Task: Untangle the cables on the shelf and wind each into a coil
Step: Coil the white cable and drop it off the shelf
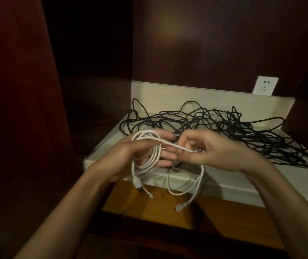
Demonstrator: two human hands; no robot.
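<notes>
The left hand [130, 152] holds white cable [145, 157] loops wound around its fingers; the right hand [205, 150], at 3 o'clock of it, pinches a strand. Black cables [233, 128] lie tangled on the shelf [299, 176] at 12 o'clock.

Set in a dim alcove of dark reddish-brown wood panels [214, 43], glossy, with a soft glare high on the far wall. White wall socket [265, 85] low at far right. Pale cream shelf [243, 180] with upright back lip; warm brown wooden ledge [149, 208] nearer, below.
</notes>
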